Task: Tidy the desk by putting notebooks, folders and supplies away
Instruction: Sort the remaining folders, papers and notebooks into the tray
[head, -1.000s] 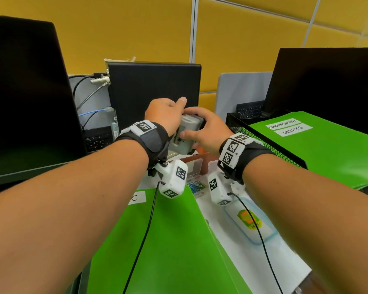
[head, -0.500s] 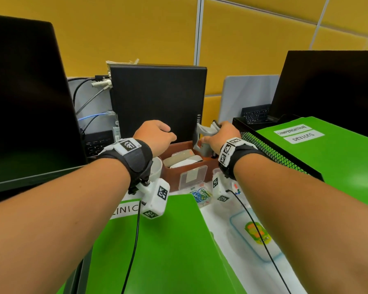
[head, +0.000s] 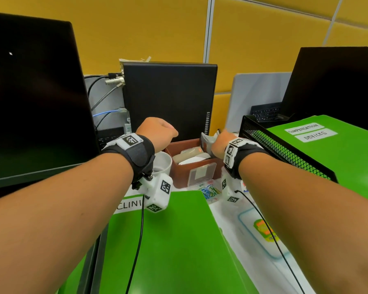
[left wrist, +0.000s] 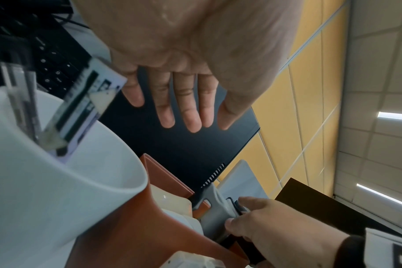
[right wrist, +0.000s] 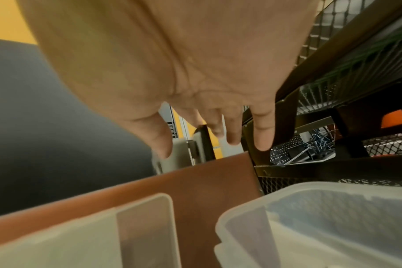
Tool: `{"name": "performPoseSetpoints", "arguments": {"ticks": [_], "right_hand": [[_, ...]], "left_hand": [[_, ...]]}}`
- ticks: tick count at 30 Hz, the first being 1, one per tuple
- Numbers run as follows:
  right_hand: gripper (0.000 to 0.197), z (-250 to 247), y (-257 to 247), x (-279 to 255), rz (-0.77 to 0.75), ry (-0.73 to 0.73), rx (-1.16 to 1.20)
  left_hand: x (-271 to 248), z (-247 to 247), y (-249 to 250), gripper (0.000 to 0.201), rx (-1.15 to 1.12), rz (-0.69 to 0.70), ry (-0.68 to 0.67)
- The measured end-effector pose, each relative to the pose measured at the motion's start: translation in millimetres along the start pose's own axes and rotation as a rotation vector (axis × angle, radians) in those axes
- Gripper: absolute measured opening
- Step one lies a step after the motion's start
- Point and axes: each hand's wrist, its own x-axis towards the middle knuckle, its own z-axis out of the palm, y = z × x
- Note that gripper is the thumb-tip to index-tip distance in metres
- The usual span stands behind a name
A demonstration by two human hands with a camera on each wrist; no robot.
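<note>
My right hand (head: 220, 142) grips a grey stapler (head: 206, 141) at the back right corner of a brown desk box (head: 179, 168). In the right wrist view its thumb and fingers (right wrist: 263, 137) curl round the stapler (right wrist: 184, 154) just above the box wall (right wrist: 207, 181). The left wrist view shows the same grip on the stapler (left wrist: 216, 208). My left hand (head: 157, 130) hovers over the box's left side and a white mug (head: 165, 162). Its fingers (left wrist: 186, 108) are straight and hold nothing. A green folder (head: 168, 240) lies on the desk in front of me.
A black mesh tray (head: 285, 153) at the right carries another green folder (head: 338, 158). A clear box of paper clips (head: 208, 190) and a clear lidded container (head: 261, 232) lie in front of the brown box. A black computer tower (head: 170, 98) stands behind it, monitors on both sides.
A second ago both hands held the stapler up in front of the tower. My left hand let go and drew left; my right hand lowered the stapler to the box's right corner.
</note>
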Motion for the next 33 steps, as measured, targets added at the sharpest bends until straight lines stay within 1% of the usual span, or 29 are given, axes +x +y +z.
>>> {"name": "performPoseSetpoints", "arguments": {"ticks": [2,3,6,8,11,14,16,18,19,21,25,27,29,31,33], "right_hand": [[0.063,-2,2,-7,-0.01,0.025,0.018],[0.061,-3,3,-13,-0.025,0.07,0.023],[0.037,-10,2,-32,-0.114,0.189,0.07],[0.025,-15,-5,-50,-0.197,0.187,0.131],[0.019,-19,-20,-77,-0.285,0.119,0.151],[0.018,-18,-35,-103,-0.306,0.007,0.068],[0.027,-15,-42,-126,-0.362,-0.112,-0.008],[0.037,-8,-46,-156,-0.481,-0.276,-0.12],[0.04,-3,-46,-172,-0.533,-0.352,-0.143],[0.039,10,-48,-200,-0.569,-0.444,-0.106],[0.031,34,-66,-244,-0.606,-0.502,-0.053],[0.029,42,-81,-261,-0.63,-0.546,-0.013],[0.03,50,-98,-276,-0.63,-0.597,0.081],[0.039,57,-116,-291,-0.624,-0.618,0.145],[0.055,65,-133,-301,-0.634,-0.602,0.17]], "left_hand": [[-6,-4,1,0.011,-0.001,0.011,-0.004],[-10,-7,1,0.011,0.0,0.016,-0.002],[-20,-18,0,0.009,0.007,0.034,0.031],[-28,-28,0,0.01,0.019,0.055,0.082],[-40,-44,-4,0.011,0.062,0.059,0.125],[-55,-61,-15,0.014,0.061,0.012,0.111],[-71,-74,-23,0.017,0.097,-0.015,0.064],[-92,-87,-34,0.017,0.152,-0.057,-0.032],[-103,-93,-41,0.019,0.17,-0.082,-0.075],[-122,-107,-56,0.025,0.21,-0.132,-0.125],[-153,-136,-90,0.028,0.234,-0.229,-0.118],[-166,-153,-106,0.029,0.267,-0.259,-0.087],[-175,-174,-123,0.03,0.319,-0.298,-0.046],[-187,-198,-142,0.036,0.445,-0.334,-0.035],[-198,-224,-162,0.044,0.552,-0.386,-0.007]]}}
